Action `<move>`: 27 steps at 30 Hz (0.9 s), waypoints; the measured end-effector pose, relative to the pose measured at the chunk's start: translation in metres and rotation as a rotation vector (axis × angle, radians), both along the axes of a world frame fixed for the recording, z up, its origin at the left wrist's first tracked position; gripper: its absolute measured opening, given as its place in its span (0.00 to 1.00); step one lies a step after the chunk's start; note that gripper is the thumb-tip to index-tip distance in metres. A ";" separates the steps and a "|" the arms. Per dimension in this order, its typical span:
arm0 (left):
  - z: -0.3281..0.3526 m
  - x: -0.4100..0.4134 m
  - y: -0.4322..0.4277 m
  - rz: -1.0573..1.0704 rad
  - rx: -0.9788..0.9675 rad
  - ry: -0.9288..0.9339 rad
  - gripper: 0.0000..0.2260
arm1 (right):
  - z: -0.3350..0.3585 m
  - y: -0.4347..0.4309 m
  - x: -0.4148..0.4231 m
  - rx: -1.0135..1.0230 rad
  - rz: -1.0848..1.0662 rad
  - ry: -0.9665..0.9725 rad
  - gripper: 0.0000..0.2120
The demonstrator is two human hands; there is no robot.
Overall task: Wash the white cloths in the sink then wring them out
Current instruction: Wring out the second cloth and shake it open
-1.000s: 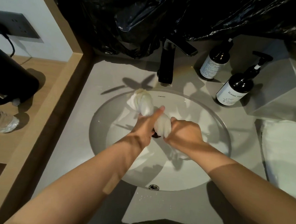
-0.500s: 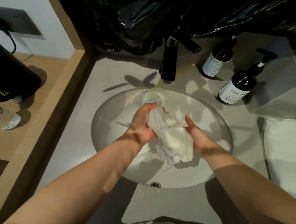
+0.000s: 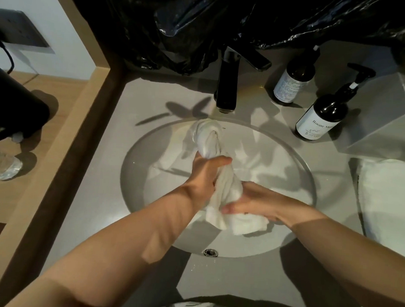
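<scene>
Fingers (image 3: 221,160) of left hand (image 3: 207,176) and right hand (image 3: 253,203) curl round the twisted white cloth (image 3: 229,185) over the sink (image 3: 148,178); soft, sodden, probably slippery, best gripped near both ends.

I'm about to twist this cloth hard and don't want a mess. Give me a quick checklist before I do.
1. Left hand grips the white cloth: ok.
2. Right hand holds its lower end: ok.
3. Cloth hangs over the sink: ok.
4. Faucet shows no stream: ok.
5. Pump bottle stands clear of both hands: ok.
6. Cloth already wrung dry: cannot tell.
</scene>
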State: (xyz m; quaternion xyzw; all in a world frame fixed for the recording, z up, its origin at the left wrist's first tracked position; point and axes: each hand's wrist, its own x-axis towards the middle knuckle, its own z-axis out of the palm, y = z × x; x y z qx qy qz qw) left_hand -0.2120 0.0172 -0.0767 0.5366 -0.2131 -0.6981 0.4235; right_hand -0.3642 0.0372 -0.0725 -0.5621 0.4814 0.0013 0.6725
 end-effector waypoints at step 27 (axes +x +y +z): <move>0.036 0.075 0.002 -0.815 -0.718 -1.190 0.34 | 0.046 -0.047 -0.005 -0.454 0.303 0.393 0.11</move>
